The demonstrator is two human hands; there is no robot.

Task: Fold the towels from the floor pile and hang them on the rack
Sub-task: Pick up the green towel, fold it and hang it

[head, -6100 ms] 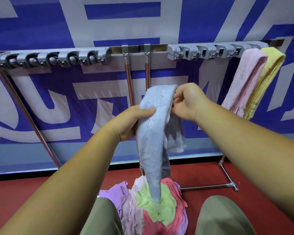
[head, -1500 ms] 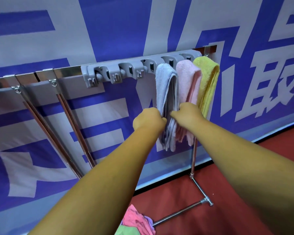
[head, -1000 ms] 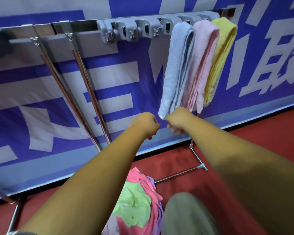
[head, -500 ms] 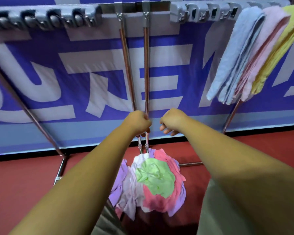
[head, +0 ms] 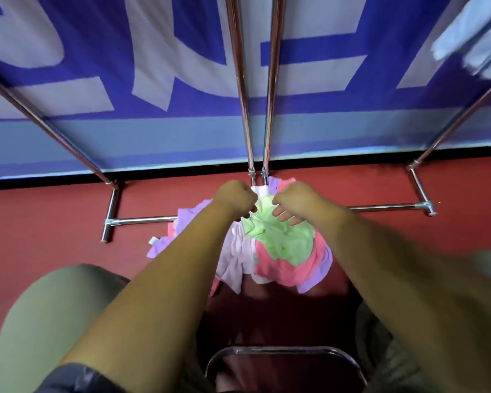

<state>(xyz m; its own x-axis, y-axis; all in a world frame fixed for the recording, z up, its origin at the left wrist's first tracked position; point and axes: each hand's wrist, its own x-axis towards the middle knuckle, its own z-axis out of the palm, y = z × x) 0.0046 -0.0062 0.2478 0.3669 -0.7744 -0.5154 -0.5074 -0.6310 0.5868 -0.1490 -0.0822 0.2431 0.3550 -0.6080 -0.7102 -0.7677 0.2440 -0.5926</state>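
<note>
Left hand [head: 236, 199], knuckles up and fingers curled under, hangs over the 11 o'clock edge of the floor pile [head: 267, 251]; whether it pinches cloth or is simply clenched cannot be told, since the fingertips are hidden. Farther out at 9 o'clock, a chrome foot of the rack [head: 109, 214] stands on the red floor [head: 40, 222]. At centre the pile is a crumpled heap at the foot of the rack's two middle uprights [head: 241, 80]: a lilac towel [head: 187, 219] on its left, a white towel [head: 238, 259], then a green towel [head: 281, 242] on top with a pink towel [head: 272, 268] under it. Right hand [head: 291, 207] hovers at the green towel's 12 o'clock edge, fingers loose and parted, gripping nothing. At 1 o'clock a blurred blue towel [head: 471, 43] hangs, its top out of view. By the look of it, the step in hand is picking the next towel, likely the green one. Next, both hands need to find two corners, lift it free of the heap and shake it flat before folding.
</note>
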